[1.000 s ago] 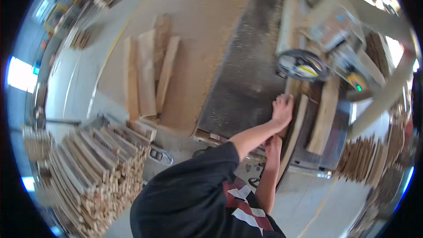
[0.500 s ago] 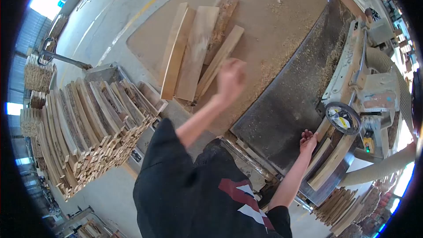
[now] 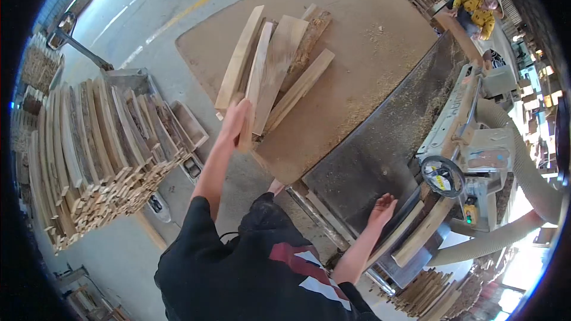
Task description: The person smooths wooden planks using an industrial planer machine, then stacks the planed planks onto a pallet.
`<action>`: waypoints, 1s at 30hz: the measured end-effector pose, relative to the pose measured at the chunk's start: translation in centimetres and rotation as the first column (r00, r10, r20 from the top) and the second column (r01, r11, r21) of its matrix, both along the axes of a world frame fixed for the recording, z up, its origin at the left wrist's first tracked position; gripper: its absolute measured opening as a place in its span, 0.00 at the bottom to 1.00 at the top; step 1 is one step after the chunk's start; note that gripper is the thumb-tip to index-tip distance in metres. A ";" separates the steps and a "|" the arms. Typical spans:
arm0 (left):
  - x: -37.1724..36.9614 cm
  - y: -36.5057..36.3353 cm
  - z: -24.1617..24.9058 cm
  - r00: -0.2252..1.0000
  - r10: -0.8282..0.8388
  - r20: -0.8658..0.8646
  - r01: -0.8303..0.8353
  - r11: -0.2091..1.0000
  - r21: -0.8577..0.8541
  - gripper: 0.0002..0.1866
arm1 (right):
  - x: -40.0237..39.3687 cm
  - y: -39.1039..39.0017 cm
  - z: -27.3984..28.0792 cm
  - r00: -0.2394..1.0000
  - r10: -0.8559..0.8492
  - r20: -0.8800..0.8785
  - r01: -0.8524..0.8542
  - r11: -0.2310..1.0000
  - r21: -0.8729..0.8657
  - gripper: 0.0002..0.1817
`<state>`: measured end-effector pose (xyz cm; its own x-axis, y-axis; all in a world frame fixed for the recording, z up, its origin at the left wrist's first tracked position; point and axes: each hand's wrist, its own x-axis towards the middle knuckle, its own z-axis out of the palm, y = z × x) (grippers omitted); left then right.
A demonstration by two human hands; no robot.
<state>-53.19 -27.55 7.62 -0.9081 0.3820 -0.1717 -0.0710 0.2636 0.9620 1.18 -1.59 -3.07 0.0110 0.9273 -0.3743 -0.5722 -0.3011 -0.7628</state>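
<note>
Head view: left hand point(image 3: 236, 114), fingers round near end of long, pale wood board point(image 3: 259, 68), on left of brown, flat worktop point(image 3: 202, 53). Right hand point(image 3: 382, 209) empty, fingers loosely open. Board looks stiff, bit heavy, tough; middle seems best hold.

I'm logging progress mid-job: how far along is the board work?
Seemingly done: two boards are set on the machine by the handwheel. In hand: the left hand holds a narrow board; the right hand is empty. Probably remaining: the loose boards on the tan sheet. Whether the stack of curved boards is finished, I cannot tell.
</note>
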 end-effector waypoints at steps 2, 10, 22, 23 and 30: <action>4.7 0.1 1.7 0.721 -0.275 0.636 -0.128 0.849 0.512 0.28 | -0.5 -3.1 -0.1 0.999 -0.001 -0.051 0.003 1.000 0.024 0.19; 19.5 -0.8 2.7 0.362 -0.686 0.631 -0.029 0.668 0.744 0.26 | -4.4 -15.4 11.9 0.666 0.580 0.469 -0.613 0.784 -0.099 0.33; 41.0 3.2 -1.8 0.286 -0.940 0.184 0.953 0.300 0.052 0.41 | 1.8 -30.5 12.0 0.809 0.562 0.172 -0.512 0.817 -0.266 0.30; 42.8 3.3 -1.8 0.235 -0.955 0.183 0.968 0.247 0.044 0.41 | 2.4 -31.3 10.5 0.884 0.438 0.164 -0.375 0.873 -0.311 0.23; 52.2 4.6 -7.2 0.039 -0.922 -0.386 0.711 0.297 -0.637 0.35 | 6.9 -33.3 2.7 0.788 -0.302 -0.537 0.014 0.880 -0.475 0.20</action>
<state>-0.94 -22.93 0.46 0.1159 0.9932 -0.0071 0.8598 -0.0967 0.5014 8.12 -34.91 -0.37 -0.2089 0.6754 -0.7073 -0.9248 -0.3717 -0.0818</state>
